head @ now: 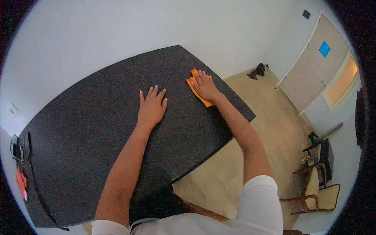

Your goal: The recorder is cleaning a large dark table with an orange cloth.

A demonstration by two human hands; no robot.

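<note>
My right hand (pixel 205 88) lies palm down on a folded orange cloth (pixel 202 97), holding it against a dark tabletop (pixel 97 141) near its right edge. Cloth shows past the fingertips and along the thumb side; the part under the palm is hidden. To the left, nearer the middle of the table, my left hand (pixel 151 107) rests on the bare surface with its fingers apart and nothing in it.
A long black strap (pixel 39 188), a red cloth (pixel 21 180) and a small dark device (pixel 14 147) lie along the table's left end. A pale wall (pixel 147 26) borders the far edge. On the right are a wooden armchair (pixel 312 191), a door (pixel 311 67) and dark items (pixel 260 70) on the floor.
</note>
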